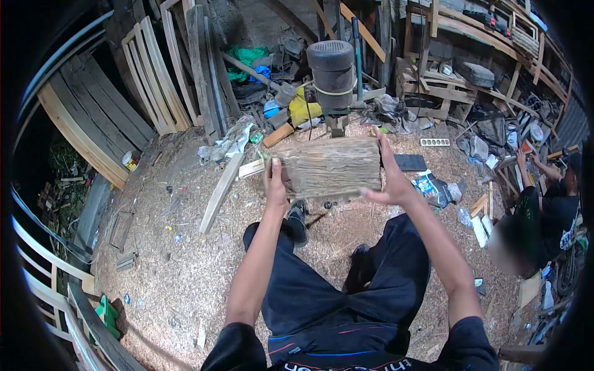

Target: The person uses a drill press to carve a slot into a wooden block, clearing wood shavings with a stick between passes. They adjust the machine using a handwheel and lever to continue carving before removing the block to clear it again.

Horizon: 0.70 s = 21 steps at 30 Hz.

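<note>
A thick, rough-grained wooden block (337, 167) is held level in front of my knees, above the floor. My left hand (276, 185) grips its left end, thumb upward along the edge. At the right end, my right hand (395, 178) clasps the block with the thumb at the lower corner and the fingers up along the side. The fingers behind the block are partly hidden. Just beyond it stands a dark motor-like machine (330, 68) with a yellowish band around it.
Wood shavings cover the floor (179, 272). A long board (221, 193) lies left of my hands. Planks and frames (158, 74) lean at the back left. On the right, a co-worker (544, 210) sits near piled scraps. A dark flat piece (409, 162) lies beyond my right hand.
</note>
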Motion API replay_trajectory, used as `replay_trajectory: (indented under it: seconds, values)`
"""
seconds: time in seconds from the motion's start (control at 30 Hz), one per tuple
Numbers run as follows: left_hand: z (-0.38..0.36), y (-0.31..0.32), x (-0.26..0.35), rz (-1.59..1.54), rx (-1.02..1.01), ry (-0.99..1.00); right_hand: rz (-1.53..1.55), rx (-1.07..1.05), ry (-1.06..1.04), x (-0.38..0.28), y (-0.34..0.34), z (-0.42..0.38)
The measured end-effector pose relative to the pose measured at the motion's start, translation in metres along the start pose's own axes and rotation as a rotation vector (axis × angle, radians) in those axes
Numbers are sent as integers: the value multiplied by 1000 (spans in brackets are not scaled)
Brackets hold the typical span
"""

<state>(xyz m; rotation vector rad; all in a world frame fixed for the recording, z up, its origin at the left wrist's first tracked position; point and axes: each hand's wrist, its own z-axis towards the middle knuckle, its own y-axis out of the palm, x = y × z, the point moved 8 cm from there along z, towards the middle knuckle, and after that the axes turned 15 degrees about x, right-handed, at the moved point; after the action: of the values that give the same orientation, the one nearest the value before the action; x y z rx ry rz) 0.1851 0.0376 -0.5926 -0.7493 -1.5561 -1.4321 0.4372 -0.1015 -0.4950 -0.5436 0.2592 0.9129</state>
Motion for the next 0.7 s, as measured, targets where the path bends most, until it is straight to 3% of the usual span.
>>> replay_trajectory:
  seconds: [0.1, 0.2, 0.23, 0.33, 0.43, 0.47, 0.5, 0.53, 0.6, 0.63, 0.7]
  values:
    - [-29, 35, 71, 209, -132, 612, 2, -25, 204, 24, -2, -4]
    - [-37, 45, 87, 164, -198, 786, -101, 40, 96, 15, -7, -8]
    - [-42, 48, 95, 207, -187, 796, 36, 154, 171, 12, -10, -9]
    - [-21, 45, 85, 53, -185, 503, 211, 181, 289, 4, -16, -3]
    - [4, 31, 47, 148, -67, 35, 256, 107, 341, -2, -19, -3]
    - [6, 33, 32, 136, -123, -166, 305, 74, 365, -8, -21, -2]
    - [3, 31, 16, 125, -175, -374, 91, 8, 290, 2, -17, -10]
    - [-5, 25, -1, 116, -217, -589, 29, -11, 341, 13, -16, -15]
    - [-8, 10, -17, 163, -222, -655, -78, -52, 451, 32, -9, -25]
    - [-16, 8, -14, 161, -216, -697, 90, 10, 596, 41, -3, -29]
    - [-21, 4, -22, 204, -230, -702, 67, -6, 773, 71, 7, -49]
